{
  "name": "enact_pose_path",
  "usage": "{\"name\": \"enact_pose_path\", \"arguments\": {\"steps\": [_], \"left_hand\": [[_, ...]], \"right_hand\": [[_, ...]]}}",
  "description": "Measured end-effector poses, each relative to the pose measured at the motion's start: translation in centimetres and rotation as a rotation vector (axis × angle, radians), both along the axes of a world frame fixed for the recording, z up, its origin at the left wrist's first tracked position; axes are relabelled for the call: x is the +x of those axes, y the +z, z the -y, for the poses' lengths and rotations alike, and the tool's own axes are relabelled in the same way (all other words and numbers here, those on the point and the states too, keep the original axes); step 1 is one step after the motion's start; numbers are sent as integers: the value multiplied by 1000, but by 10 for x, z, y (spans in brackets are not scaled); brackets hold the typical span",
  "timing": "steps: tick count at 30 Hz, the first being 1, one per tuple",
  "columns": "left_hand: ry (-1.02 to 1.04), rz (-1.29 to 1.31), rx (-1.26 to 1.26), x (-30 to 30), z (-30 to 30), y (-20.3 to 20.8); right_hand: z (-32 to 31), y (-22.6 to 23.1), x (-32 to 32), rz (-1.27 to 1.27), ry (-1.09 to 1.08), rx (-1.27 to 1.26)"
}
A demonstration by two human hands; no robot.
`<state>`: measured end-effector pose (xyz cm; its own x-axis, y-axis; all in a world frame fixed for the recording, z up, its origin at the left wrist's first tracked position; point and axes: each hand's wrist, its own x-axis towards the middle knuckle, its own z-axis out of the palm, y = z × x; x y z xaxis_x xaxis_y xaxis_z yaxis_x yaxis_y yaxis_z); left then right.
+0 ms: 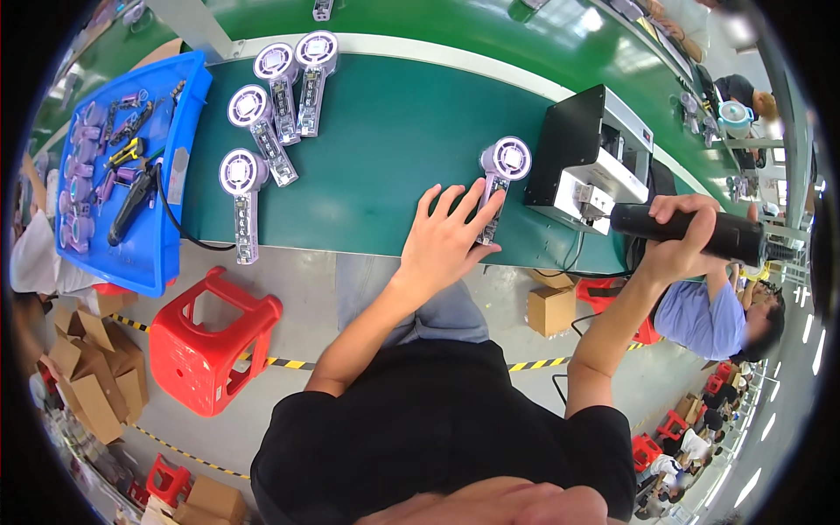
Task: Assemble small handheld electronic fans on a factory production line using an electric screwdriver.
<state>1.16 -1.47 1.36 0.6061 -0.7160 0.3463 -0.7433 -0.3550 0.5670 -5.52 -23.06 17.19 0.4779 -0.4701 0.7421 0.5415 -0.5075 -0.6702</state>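
Note:
My right hand (687, 241) is wrapped around a black electric screwdriver (643, 222), held roughly level. Its bit end points left and reaches the front of a black-and-white screw feeder (582, 175). My left hand (444, 232) lies with fingers spread at the near edge of the green table, index finger and thumb against the handle of a lilac handheld fan (507, 159). The handle's inner parts show. Farther left on the table lie several similar fans, among them one fan (241, 175) near the front edge.
A blue tray (194, 83) at the left holds fan parts, a yellow-handled tool and a black corded tool (131, 208). A red stool (197, 350) stands before the table. Cardboard boxes (551, 311) sit on the floor; a person in blue (710, 311) is at right.

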Motion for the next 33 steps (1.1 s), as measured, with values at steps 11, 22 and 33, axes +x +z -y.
{"name": "enact_pose_path", "arguments": {"steps": [11, 22, 33], "left_hand": [[-59, -59, -39, 1, -7, 1], [-42, -37, -52, 0, -8, -5], [-52, -22, -50, 2, -9, -7]], "right_hand": [[38, -36, 0, -98, -10, 121], [-33, -40, 33, -140, 288, 182], [-55, -62, 75, -117, 338, 132]]}}
